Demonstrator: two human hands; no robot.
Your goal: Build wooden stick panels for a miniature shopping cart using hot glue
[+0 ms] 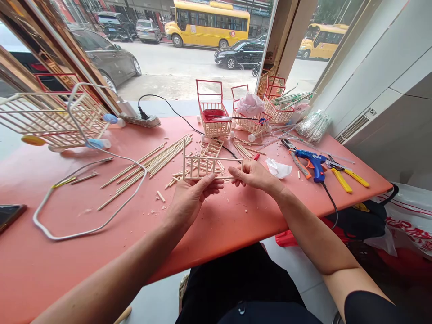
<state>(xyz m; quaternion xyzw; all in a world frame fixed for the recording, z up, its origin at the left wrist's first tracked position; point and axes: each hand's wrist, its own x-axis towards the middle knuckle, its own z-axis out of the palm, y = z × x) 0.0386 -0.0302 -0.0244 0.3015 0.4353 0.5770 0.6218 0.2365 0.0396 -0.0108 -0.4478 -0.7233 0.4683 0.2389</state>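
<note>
A small frame of pale wooden sticks, with several short uprights between two long rails, is held up over the table. My left hand pinches its lower rail near the middle. At its right end, my right hand has thumb and fingers closed on the frame. Behind it on the table lie a ladder-like piece of sticks and scattered short cut sticks. Long loose wooden sticks are spread to the left of the hands.
Finished stick carts with red handles stand at the back; a larger cart is at left. A blue glue gun and yellow-handled pliers lie right. A white cable loops across the pink table. Crumpled tissue lies near my right hand.
</note>
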